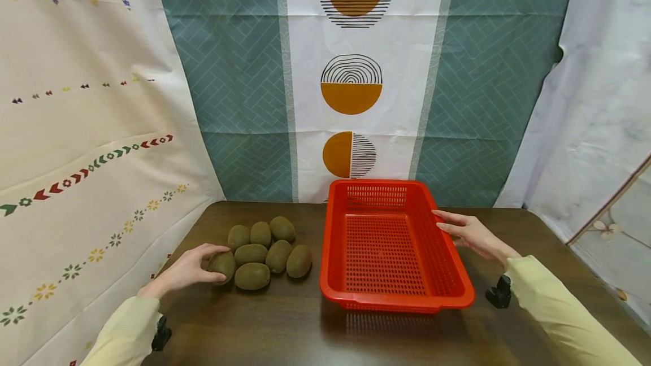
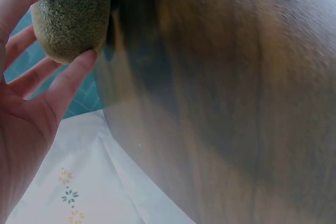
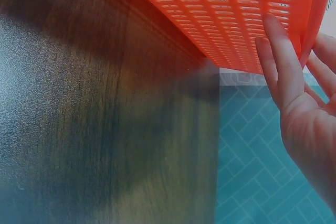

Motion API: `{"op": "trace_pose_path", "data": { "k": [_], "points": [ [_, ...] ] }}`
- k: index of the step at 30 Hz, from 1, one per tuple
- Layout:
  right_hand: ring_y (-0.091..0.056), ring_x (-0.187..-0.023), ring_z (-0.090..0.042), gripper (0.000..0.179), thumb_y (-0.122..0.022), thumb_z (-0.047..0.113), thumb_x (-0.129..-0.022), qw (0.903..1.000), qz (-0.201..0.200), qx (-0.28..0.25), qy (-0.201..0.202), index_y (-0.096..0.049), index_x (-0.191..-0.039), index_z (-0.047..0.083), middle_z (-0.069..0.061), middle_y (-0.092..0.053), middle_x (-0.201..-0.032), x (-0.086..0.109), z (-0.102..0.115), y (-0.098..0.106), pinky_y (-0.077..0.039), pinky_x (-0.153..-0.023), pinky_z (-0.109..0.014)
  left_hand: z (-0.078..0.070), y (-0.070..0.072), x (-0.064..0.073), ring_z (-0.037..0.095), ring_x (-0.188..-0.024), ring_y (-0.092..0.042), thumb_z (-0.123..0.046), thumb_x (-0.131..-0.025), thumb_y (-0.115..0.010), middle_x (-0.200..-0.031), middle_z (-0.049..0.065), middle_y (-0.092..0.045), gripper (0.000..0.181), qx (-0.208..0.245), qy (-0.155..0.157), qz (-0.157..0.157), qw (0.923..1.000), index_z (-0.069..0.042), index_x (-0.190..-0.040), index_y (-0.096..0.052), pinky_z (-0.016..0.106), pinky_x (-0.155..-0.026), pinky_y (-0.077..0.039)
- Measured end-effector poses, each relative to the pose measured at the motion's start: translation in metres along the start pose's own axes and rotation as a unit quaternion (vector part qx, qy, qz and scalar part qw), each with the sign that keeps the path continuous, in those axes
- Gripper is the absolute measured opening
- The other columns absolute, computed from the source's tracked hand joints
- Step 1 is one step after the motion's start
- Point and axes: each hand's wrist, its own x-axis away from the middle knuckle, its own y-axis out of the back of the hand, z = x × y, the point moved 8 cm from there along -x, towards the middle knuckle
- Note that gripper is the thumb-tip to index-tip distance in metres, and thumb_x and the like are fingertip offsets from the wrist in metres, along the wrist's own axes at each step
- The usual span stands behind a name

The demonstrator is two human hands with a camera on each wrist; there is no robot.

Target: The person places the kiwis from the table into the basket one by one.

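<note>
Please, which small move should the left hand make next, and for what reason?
Probably the left hand should lift its kiwi and carry it toward the red basket. The fingers and thumb already hold this kiwi at the left edge of the group, no fruit shows inside the basket, and the right hand holds the basket's right side, which may steady it.

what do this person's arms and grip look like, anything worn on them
A plain, pale yellow cloth left sleeve and matching right sleeve are worn. A small, blocky black device sits by the left cuff, another black device by the right. The left grip and right grip are ungloved.
</note>
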Motion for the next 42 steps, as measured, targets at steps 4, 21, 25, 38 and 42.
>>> {"op": "trace_pose_path", "data": {
  "k": [4,21,25,38,42],
  "points": [
    [-0.049,-0.110,-0.031,0.053,-0.050,0.013,-0.094,1.0000,0.003,0.005,-0.001,-0.028,-0.140,-0.002,-0.027,-0.031,-0.136,-0.001,-0.001,-0.001,-0.045,-0.078,-0.046,-0.002,0.002,-0.003,0.027,-0.093,-0.051,-0.036,-0.071,-0.077,-0.108,0.008,-0.054,0.062,-0.011,-0.003,0.003,0.9999,-0.002,-0.119,-0.056,0.043,-0.072,-0.044],
    [-0.053,-0.106,-0.030,0.053,-0.052,0.015,-0.093,0.9999,-0.004,0.006,-0.008,-0.030,-0.140,0.000,-0.026,-0.033,-0.135,-0.002,0.000,0.000,-0.045,-0.078,-0.047,-0.013,0.026,-0.017,0.033,-0.095,-0.053,-0.034,-0.069,-0.078,-0.107,0.012,-0.054,0.061,-0.021,-0.014,0.009,0.9996,0.000,-0.116,-0.058,0.048,-0.077,-0.042],
    [-0.052,-0.106,-0.031,0.054,-0.051,0.014,-0.093,0.9999,-0.001,0.003,-0.012,-0.029,-0.140,-0.001,-0.026,-0.032,-0.136,-0.002,-0.001,0.000,-0.045,-0.079,-0.047,-0.017,0.026,-0.024,0.032,-0.098,-0.053,-0.035,-0.069,-0.078,-0.110,0.011,-0.054,0.061,-0.011,-0.014,0.002,0.9998,-0.004,-0.117,-0.058,0.049,-0.080,-0.041],
    [-0.054,-0.103,-0.030,0.055,-0.051,0.011,-0.093,0.9999,0.002,-0.014,-0.010,-0.026,-0.140,-0.004,-0.030,-0.030,-0.135,-0.003,-0.002,0.003,-0.045,-0.078,-0.046,-0.054,0.013,-0.067,0.031,-0.108,-0.048,-0.026,-0.073,-0.077,-0.127,0.008,-0.048,0.061,0.151,-0.009,0.053,0.9871,-0.010,-0.126,-0.053,0.048,-0.085,-0.039],
    [-0.054,-0.103,-0.030,0.055,-0.052,0.011,-0.093,0.9999,0.001,-0.012,-0.011,-0.026,-0.140,-0.003,-0.029,-0.030,-0.135,-0.002,-0.002,0.004,-0.045,-0.078,-0.046,-0.068,0.011,-0.080,0.029,-0.107,-0.049,-0.027,-0.073,-0.077,-0.127,0.004,-0.049,0.062,0.153,-0.021,0.053,0.9867,-0.012,-0.127,-0.052,0.047,-0.088,-0.037]
  ]
}}
